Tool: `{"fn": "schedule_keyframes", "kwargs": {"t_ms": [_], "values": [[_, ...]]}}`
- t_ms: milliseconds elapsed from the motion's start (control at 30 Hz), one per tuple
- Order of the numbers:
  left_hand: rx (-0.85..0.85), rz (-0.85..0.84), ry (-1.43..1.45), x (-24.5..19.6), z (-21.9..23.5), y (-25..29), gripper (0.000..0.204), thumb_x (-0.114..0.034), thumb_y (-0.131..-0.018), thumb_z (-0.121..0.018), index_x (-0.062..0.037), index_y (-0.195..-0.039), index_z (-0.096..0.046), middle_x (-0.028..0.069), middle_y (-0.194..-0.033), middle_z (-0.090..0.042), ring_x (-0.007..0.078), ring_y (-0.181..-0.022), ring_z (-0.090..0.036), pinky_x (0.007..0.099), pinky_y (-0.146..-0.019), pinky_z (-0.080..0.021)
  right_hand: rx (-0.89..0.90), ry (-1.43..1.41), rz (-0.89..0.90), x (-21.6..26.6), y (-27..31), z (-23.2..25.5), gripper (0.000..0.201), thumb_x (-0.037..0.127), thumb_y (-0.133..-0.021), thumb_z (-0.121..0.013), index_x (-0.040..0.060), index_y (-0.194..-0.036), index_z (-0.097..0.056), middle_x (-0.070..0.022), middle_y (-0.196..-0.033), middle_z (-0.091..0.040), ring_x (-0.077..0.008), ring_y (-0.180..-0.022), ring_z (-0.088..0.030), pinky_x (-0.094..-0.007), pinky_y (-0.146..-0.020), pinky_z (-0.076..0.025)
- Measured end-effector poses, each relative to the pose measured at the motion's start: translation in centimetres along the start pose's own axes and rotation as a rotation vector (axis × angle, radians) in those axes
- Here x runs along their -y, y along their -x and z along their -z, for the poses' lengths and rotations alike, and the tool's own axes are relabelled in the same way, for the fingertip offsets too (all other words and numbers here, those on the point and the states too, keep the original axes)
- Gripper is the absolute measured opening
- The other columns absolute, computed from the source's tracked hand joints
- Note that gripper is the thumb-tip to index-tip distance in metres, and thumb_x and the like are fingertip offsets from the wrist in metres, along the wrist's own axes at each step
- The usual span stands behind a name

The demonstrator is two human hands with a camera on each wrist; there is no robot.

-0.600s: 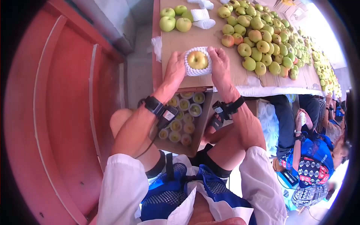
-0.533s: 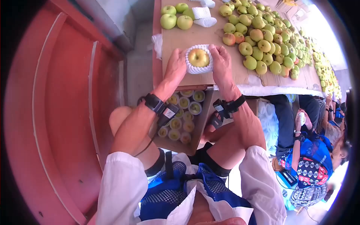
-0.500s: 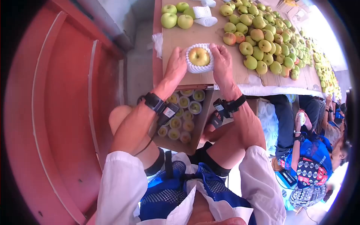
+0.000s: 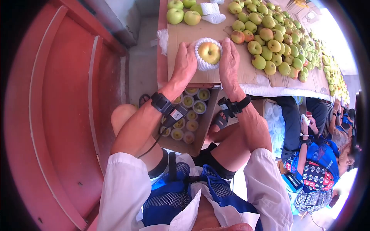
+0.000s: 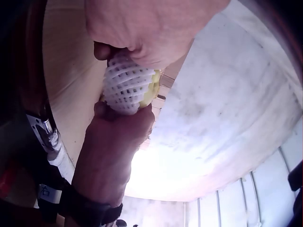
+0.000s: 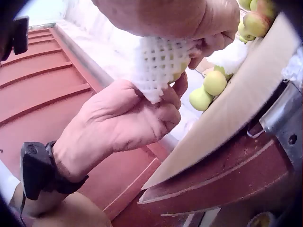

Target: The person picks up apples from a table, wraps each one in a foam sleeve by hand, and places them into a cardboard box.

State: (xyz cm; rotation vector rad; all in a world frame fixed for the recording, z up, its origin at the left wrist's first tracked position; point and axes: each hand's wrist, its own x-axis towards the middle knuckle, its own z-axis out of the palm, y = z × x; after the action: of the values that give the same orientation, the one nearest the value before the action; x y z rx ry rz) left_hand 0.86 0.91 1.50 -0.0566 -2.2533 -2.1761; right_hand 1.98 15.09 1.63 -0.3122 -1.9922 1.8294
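Observation:
A yellow-green pear sits inside a white foam net sleeve, held just above the cardboard-covered table. My left hand grips the sleeve from the left and my right hand grips it from the right. In the left wrist view the foam net sleeve shows between both hands with a sliver of pear at its edge. In the right wrist view the foam net sleeve is pinched between my left hand below and my right hand above.
A big heap of loose pears covers the table to the right. Three pears and spare foam sleeves lie at the far edge. A carton of netted pears stands under the table by my knees. A person sits at right.
Both hands have raised the netted pear slightly and closed in tighter round the sleeve; the left hand has shifted right against it.

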Motion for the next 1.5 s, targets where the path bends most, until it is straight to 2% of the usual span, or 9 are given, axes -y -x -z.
{"fn": "schedule_keyframes", "kwargs": {"t_ms": [67,267,367,500,600,900,1100,1300,1500], "values": [[0.011,-0.015,0.036,0.7,0.0,-0.3,0.036,-0.031,-0.108,-0.048,0.0046,-0.106,-0.052,0.0182,-0.092,-0.062,0.0221,-0.090,-0.060,0.0379,-0.084,-0.049,0.026,0.071,0.019,0.0,-0.1,0.2,0.051,0.043,-0.109,-0.043,-0.0040,-0.100,-0.063,-0.0054,-0.089,-0.063,-0.0152,-0.085,-0.057,-0.0327,-0.080,-0.048],[-0.067,-0.093,-0.179,-0.3,0.1,-0.1,0.039,-0.034,-0.108,-0.049,0.0042,-0.106,-0.053,0.0230,-0.091,-0.065,0.0308,-0.088,-0.064,0.0413,-0.083,-0.049,0.115,-0.156,-0.388,1.2,0.8,0.3,0.053,0.052,-0.106,-0.044,0.0043,-0.102,-0.067,-0.0025,-0.083,-0.061,-0.0114,-0.080,-0.057,-0.0289,-0.066,-0.046],[-0.030,0.024,-0.185,0.2,0.8,-1.7,0.040,-0.036,-0.107,-0.051,0.0036,-0.105,-0.054,0.0252,-0.091,-0.066,0.0356,-0.086,-0.065,0.0430,-0.083,-0.050,0.261,-0.168,-0.403,1.5,0.8,1.2,0.052,0.055,-0.105,-0.047,0.0080,-0.108,-0.068,-0.0015,-0.086,-0.061,-0.0085,-0.079,-0.054,-0.0257,-0.061,-0.043],[0.034,0.194,0.126,-0.8,1.8,-1.8,0.040,-0.043,-0.108,-0.050,-0.0057,-0.101,-0.062,0.0013,-0.082,-0.062,0.0087,-0.063,-0.059,0.0255,-0.049,-0.046,0.457,-0.308,-0.486,2.6,0.3,1.5,0.051,0.054,-0.103,-0.052,0.0069,-0.118,-0.065,-0.0021,-0.099,-0.063,-0.0097,-0.082,-0.055,-0.0258,-0.062,-0.042],[0.037,0.151,0.063,0.5,2.3,-2.5,0.041,-0.043,-0.108,-0.049,-0.0054,-0.107,-0.064,0.0004,-0.087,-0.065,0.0074,-0.066,-0.061,0.0249,-0.048,-0.046,0.565,-0.288,-0.442,2.6,0.4,1.4,0.049,0.051,-0.102,-0.056,0.0060,-0.122,-0.063,-0.0023,-0.105,-0.064,-0.0106,-0.086,-0.056,-0.0262,-0.064,-0.042],[-0.027,-0.036,0.096,1.6,2.3,-3.1,0.047,-0.043,-0.108,-0.052,0.0019,-0.109,-0.068,0.0046,-0.095,-0.069,0.0117,-0.085,-0.063,0.0271,-0.079,-0.052,0.565,-0.417,-0.482,2.7,1.0,1.2,0.043,0.046,-0.103,-0.056,0.0076,-0.121,-0.061,-0.0013,-0.107,-0.065,-0.0111,-0.091,-0.057,-0.0275,-0.066,-0.043],[0.034,-0.142,0.084,0.1,2.5,-3.2,0.046,-0.041,-0.108,-0.052,0.0008,-0.096,-0.069,0.0047,-0.082,-0.067,0.0102,-0.075,-0.059,0.0287,-0.067,-0.048,0.625,-0.496,-0.508,3.3,1.2,1.7,0.039,0.043,-0.103,-0.055,0.0091,-0.121,-0.061,-0.0003,-0.107,-0.066,-0.0109,-0.091,-0.058,-0.0277,-0.067,-0.043],[0.141,0.239,0.029,-3.2,3.5,-1.8,0.049,-0.049,-0.105,-0.055,-0.0031,-0.118,-0.064,0.0035,-0.097,-0.071,0.0109,-0.086,-0.065,0.0259,-0.075,-0.051,0.536,-0.467,-0.470,3.3,1.3,2.0,0.040,0.042,-0.103,-0.056,0.0080,-0.124,-0.060,-0.0011,-0.111,-0.065,-0.0111,-0.091,-0.058,-0.0277,-0.067,-0.044],[0.343,0.244,0.296,-2.2,3.1,-0.9,0.054,-0.046,-0.099,-0.066,-0.0034,-0.131,-0.056,0.0070,-0.124,-0.065,0.0143,-0.110,-0.061,0.0308,-0.090,-0.048,0.420,-0.413,-0.420,3.0,1.1,2.2,0.044,0.042,-0.102,-0.059,0.0061,-0.128,-0.057,-0.0024,-0.117,-0.063,-0.0127,-0.099,-0.060,-0.0285,-0.071,-0.047]]}}
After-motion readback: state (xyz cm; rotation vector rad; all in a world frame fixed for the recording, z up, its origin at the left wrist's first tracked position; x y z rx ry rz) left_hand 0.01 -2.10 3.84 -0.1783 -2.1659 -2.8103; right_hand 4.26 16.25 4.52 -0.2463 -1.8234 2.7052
